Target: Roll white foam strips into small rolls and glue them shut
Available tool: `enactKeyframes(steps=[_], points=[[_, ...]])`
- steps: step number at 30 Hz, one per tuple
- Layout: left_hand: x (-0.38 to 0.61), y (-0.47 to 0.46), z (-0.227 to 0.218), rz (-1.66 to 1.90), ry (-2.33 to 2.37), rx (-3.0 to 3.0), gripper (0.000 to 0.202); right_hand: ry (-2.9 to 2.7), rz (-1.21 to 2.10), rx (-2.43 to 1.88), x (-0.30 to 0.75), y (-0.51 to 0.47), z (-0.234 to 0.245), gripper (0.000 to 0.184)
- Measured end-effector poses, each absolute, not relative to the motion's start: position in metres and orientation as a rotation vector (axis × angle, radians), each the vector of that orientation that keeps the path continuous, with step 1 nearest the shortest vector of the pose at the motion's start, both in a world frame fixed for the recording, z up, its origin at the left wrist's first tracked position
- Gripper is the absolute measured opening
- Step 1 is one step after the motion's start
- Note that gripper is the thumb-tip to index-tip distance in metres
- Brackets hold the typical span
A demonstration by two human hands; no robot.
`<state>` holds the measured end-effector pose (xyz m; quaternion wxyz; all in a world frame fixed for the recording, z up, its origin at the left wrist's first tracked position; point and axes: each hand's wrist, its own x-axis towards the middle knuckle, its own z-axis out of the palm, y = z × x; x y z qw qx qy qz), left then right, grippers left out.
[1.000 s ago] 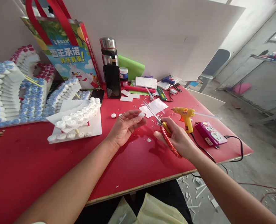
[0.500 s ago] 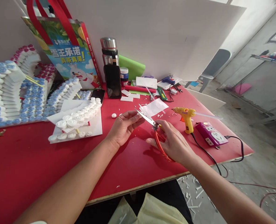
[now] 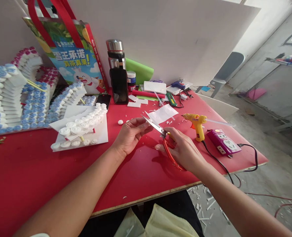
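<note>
My right hand (image 3: 182,148) grips a pair of scissors (image 3: 167,148) with red-orange handles, the metal blades slightly apart and pointing up and to the left. Close to those blades, the fingers of my left hand (image 3: 133,133) are pinched together; whatever they hold is too small and hidden to make out. Just beyond the blades lies a sheet of white paper (image 3: 163,113) on the red table (image 3: 136,177). One small white rolled rosette (image 3: 120,122) rests to the left of the paper, among tiny white scraps.
To the right are a yellow glue gun (image 3: 197,125) and a purple power strip (image 3: 223,141) with trailing cords. A white rosette-covered model (image 3: 78,130) stands left. Behind are a phone (image 3: 119,86), a steel flask (image 3: 115,52) and a shopping bag (image 3: 72,59).
The scissors have shifted very slightly to the left across my left fingertips. Both hands otherwise keep nearly the same position.
</note>
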<state>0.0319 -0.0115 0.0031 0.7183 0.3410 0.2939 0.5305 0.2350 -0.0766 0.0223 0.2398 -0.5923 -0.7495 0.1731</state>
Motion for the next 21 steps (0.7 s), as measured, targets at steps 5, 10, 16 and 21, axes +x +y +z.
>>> enactKeyframes(steps=[5, 10, 16, 21], points=[[0.032, -0.012, 0.004, 1.172, 0.667, 0.751, 0.022, -2.052, 0.455, -1.617, 0.235, -0.077, 0.023, 0.039], [0.032, -0.011, 0.003, 1.175, 0.667, 0.772, 0.020, -2.056, 0.456, -1.577, 0.237, -0.076, 0.021, 0.032], [0.030, -0.011, 0.003, 1.145, 0.650, 0.769, 0.021, -1.902, 0.669, -1.573, 0.245, -0.073, 0.013, 0.033], [0.027, -0.009, 0.004, 1.126, 0.624, 0.719, 0.022, -1.809, 0.796, -1.552, 0.252, -0.070, 0.019, 0.045]])
